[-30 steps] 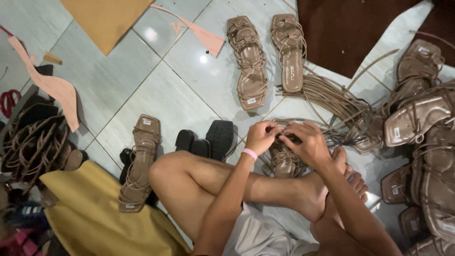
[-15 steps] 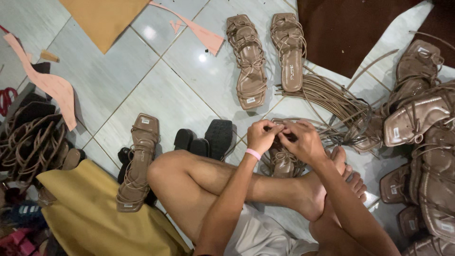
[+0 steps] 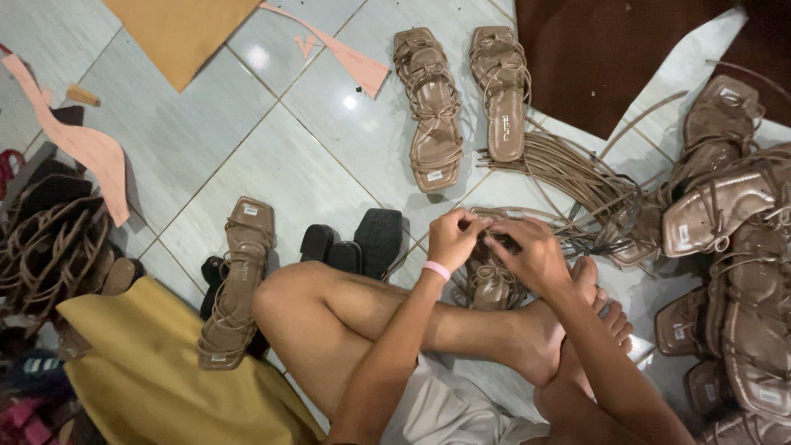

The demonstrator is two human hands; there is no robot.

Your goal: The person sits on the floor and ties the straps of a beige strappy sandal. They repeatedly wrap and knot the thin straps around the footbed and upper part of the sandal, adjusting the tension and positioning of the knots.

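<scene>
Since a second ago the hands have barely shifted — both stayed bunched over the same tan strappy sandal (image 3: 488, 280), so the strap work sits at the same stage. The left hand (image 3: 451, 239) pinches a thin strap at the sandal's upper end, fingers closed on it; the right hand (image 3: 534, 251) presses in from 3 o'clock, fingers curled onto the same straps. The sandal lies directly beneath the fingertips, toward 6 o'clock — against the bare foot (image 3: 568, 321). A finished pair (image 3: 465, 99) rests at 12 o'clock, loose straps (image 3: 577, 177) at 2.

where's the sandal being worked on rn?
Head view, centre-right: the sandal sits on the floor under both hands, left hand and right hand, just above the crossed feet.
</scene>
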